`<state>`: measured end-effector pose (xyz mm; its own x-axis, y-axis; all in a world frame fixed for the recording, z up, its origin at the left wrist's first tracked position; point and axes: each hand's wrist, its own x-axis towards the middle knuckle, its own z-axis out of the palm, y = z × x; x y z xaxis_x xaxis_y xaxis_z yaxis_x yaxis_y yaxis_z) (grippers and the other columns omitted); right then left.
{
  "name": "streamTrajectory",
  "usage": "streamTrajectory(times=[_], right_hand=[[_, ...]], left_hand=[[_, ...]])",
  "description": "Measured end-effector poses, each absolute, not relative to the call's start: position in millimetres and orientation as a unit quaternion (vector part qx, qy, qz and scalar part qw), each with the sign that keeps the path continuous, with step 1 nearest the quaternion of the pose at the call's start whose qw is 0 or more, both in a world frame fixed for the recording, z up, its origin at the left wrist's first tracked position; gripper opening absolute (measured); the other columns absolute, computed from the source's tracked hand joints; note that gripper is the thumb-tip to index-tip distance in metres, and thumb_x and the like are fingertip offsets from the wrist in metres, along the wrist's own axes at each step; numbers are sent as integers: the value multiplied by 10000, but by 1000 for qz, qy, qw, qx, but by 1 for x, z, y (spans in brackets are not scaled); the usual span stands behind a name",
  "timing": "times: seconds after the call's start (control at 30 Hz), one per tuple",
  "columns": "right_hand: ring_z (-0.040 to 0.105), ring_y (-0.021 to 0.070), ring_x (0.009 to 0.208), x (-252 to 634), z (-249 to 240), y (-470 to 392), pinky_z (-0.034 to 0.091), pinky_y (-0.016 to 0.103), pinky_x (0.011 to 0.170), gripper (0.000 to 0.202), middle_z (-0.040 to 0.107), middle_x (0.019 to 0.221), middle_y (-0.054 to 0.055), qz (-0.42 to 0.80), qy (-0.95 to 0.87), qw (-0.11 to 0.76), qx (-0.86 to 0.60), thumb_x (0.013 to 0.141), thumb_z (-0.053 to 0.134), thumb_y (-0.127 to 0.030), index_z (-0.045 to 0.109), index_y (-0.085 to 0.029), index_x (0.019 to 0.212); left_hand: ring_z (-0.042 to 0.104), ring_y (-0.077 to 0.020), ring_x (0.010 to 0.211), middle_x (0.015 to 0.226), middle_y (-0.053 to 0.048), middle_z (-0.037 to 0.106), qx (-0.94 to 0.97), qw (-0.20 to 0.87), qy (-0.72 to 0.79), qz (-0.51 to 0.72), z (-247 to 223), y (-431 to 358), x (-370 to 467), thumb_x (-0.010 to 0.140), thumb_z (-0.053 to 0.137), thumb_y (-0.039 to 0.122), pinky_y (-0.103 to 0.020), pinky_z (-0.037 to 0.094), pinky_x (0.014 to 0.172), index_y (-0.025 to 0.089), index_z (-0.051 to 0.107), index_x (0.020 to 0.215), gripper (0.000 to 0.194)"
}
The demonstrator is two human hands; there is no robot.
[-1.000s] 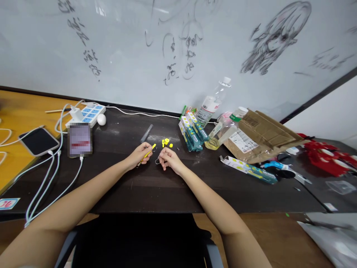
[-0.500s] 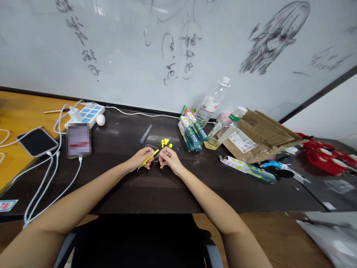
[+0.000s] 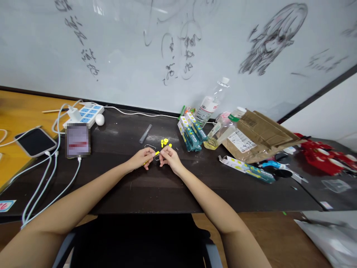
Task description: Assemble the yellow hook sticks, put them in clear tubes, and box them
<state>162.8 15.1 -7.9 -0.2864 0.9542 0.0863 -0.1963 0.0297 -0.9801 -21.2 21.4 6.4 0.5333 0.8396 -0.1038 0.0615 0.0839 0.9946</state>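
My left hand (image 3: 141, 158) is closed around a slim yellow piece (image 3: 157, 153), whose end sticks out toward the right hand. With fingertips pinched, my right hand (image 3: 169, 156) grips a thin bent metal wire (image 3: 156, 158) close to the end of that piece. The two hands nearly meet over the dark table (image 3: 156, 193). Just behind them lie small yellow parts (image 3: 166, 141) and another bent wire (image 3: 150, 146). A clear narrow tube (image 3: 145, 134) rests farther back.
Green-and-white boxes (image 3: 191, 134), a water bottle (image 3: 208, 108), a second bottle (image 3: 225, 128) and a cardboard parcel (image 3: 259, 130) stand at the right. Another box (image 3: 247, 169) lies in front. A power strip (image 3: 87, 114), cables and phones (image 3: 36, 142) are at the left.
The yellow piece in my left hand has turned and is now mostly hidden by the fingers. My right fingertips have come closer to its end.
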Motion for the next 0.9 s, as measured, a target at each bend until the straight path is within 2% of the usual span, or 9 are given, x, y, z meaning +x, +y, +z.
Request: streamTrajectory(times=[0.23,0.63,0.9], right_hand=[[563,68,488,162,-9,14,561,223,473,363,621,633,-47,596,-538,475,-359,737,688,-484,472,-194,773],[552,66,462,161,-8,13,540,208,454,381,627,617,-49,593,-541,468,-370,717,700,-484,450,-199,760],[550,72,474,163,-7,12,538,221,456,351,624,637,-32,593,-532,486,-360,744,681,-470,463,-195,753]], left_hand=[[490,-43,399,598,59,512,632,607,382,293,3,23,-23,797,628,425,-197,494,417,154,515,847,297],[486,-49,393,583,53,527,609,635,391,271,8,20,-21,779,643,457,-224,511,421,154,511,827,334],[483,-56,400,515,58,499,600,642,389,277,5,22,-21,831,543,532,-221,517,487,158,523,836,375]])
